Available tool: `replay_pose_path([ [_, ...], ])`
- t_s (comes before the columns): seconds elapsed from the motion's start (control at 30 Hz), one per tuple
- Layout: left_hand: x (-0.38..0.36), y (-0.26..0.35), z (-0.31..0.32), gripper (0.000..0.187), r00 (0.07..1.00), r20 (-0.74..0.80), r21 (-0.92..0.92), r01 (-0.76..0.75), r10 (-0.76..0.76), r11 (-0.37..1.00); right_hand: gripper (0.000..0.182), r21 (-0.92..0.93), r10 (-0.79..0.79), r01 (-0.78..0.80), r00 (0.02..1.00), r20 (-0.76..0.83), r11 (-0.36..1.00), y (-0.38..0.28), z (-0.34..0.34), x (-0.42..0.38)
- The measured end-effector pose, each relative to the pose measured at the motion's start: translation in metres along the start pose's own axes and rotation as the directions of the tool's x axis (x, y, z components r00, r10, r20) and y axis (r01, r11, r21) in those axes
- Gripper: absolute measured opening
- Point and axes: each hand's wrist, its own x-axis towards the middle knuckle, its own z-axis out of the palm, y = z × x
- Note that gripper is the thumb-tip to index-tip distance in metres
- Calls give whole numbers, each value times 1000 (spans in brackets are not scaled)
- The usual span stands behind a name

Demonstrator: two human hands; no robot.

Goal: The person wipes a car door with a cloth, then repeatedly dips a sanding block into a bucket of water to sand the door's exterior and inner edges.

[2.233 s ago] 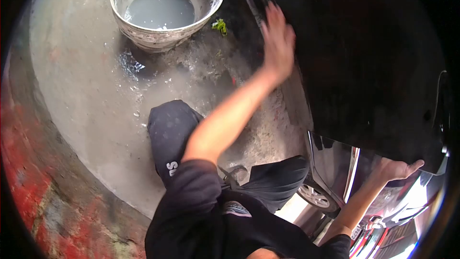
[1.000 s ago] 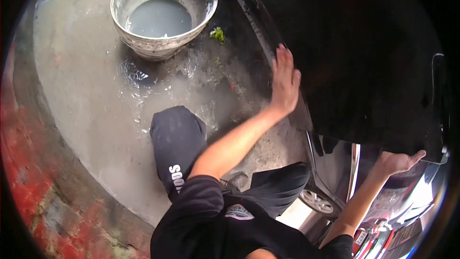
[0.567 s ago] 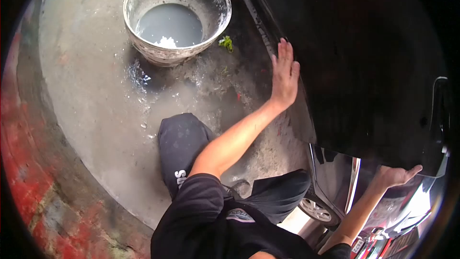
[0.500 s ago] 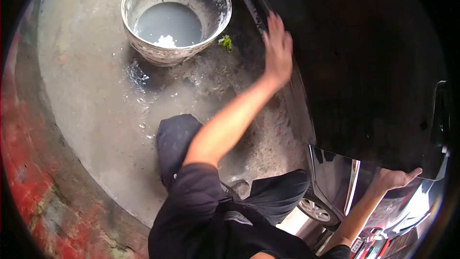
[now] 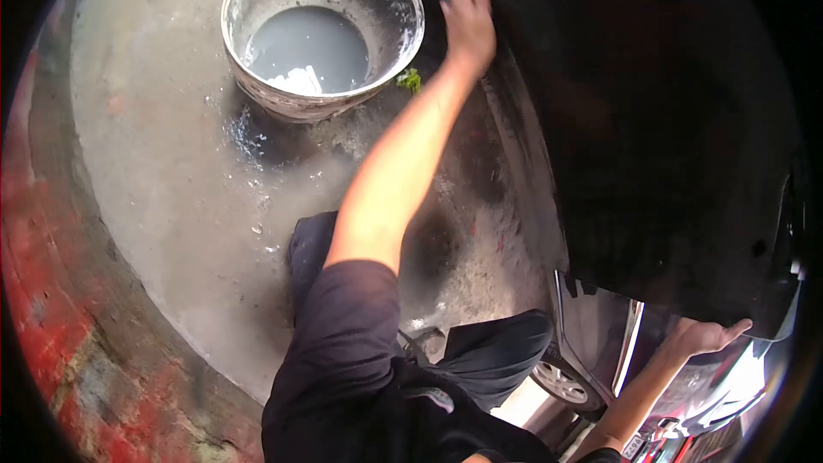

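Note:
A large, glossy black car door takes up the right side of the view. My left hand lies on its dusty grey lower edge near the top of the view. The fingers are stretched out and slightly blurred, and I see nothing held in them. At the door's near edge is my right hand, thumb sticking out to the right. Its fingers go behind the edge and are partly hidden, apparently gripping it.
A round bucket holds cloudy grey water with white foam. It stands on the wet concrete floor. Beside it lies a bit of green leaf. A car wheel is at lower right. Red-stained concrete borders the left.
My left hand has slid along the door's lower edge, up and left in view, and my arm is straighter. My right hand stays at the door edge. The view has shifted slightly.

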Motion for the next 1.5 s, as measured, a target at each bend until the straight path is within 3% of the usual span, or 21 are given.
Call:
replay_pose_path([
  [0.03,38,-13,-7,54,996,-17,-46,-88,87,995,58,-6,3,-3,1000,-2,1000,1,-3,0],
  [0.07,44,-14,-9,58,999,29,134,41,-45,990,58,-40,-29,29,999,-12,999,2,-3,1],
  [0.1,30,-12,-6,57,1000,17,98,1,-2,995,58,-66,-61,60,998,-22,996,2,-2,3],
  [0.27,-122,24,-4,61,969,245,86,11,-31,996,61,-31,-50,49,999,-17,998,0,1,0],
  [0.37,-39,-17,3,60,990,113,59,-89,82,994,62,-70,-67,64,997,-35,995,3,3,5],
  [0.43,38,-11,-14,60,990,123,-50,-56,62,997,62,-112,-58,52,997,-46,992,9,-6,7],
  [0.47,48,-18,-6,51,996,-51,140,-60,67,988,62,-120,-72,68,997,-36,991,11,-12,15],
  [0.53,27,-7,-9,61,994,101,43,-35,31,998,62,-114,-87,82,995,-40,990,12,-12,14],
  [0.67,-102,32,-2,60,972,226,32,67,-72,997,61,-158,-112,101,992,-64,982,3,3,1],
  [0.8,-44,7,4,62,995,88,21,-38,36,999,57,-195,-126,99,983,-134,976,1,10,-8],
  [0.87,28,-20,-5,61,990,125,-85,-48,59,995,51,-284,-295,260,951,-88,923,26,-37,34],
  [0.93,39,-22,-10,60,987,142,8,-76,75,997,48,-177,-223,205,970,-92,963,29,-25,29],
  [1.03,-11,-28,0,61,944,267,-25,209,-195,978,51,-408,-484,481,869,103,776,63,-52,56],
  [1.07,-41,-35,0,57,978,195,76,65,-79,995,54,-457,-588,617,777,225,640,76,-65,67],
  [1.13,-99,-8,-14,56,850,343,-18,431,-399,902,60,-255,-294,293,955,36,921,49,-32,42],
  [1.17,-123,-2,-21,55,834,337,-26,473,-437,881,64,-286,-344,330,939,-1,900,56,-38,47],
  [1.2,-140,36,-29,55,712,347,-18,655,-610,755,62,-367,-164,136,985,-44,920,73,-68,69],
  [1.33,-187,58,-48,54,607,360,-84,777,-708,624,45,-295,-447,422,894,-23,857,57,-30,35],
  [1.4,-197,68,-53,50,585,367,-118,801,-724,587,41,-555,-761,695,629,163,456,75,-40,45],
  [1.47,-209,79,-63,44,581,404,-276,814,-707,512,53,-424,-804,767,579,137,481,93,-37,41],
  [1.5,-213,92,-63,38,584,343,-282,811,-736,512,61,-421,-717,692,685,127,586,85,-35,24],
])
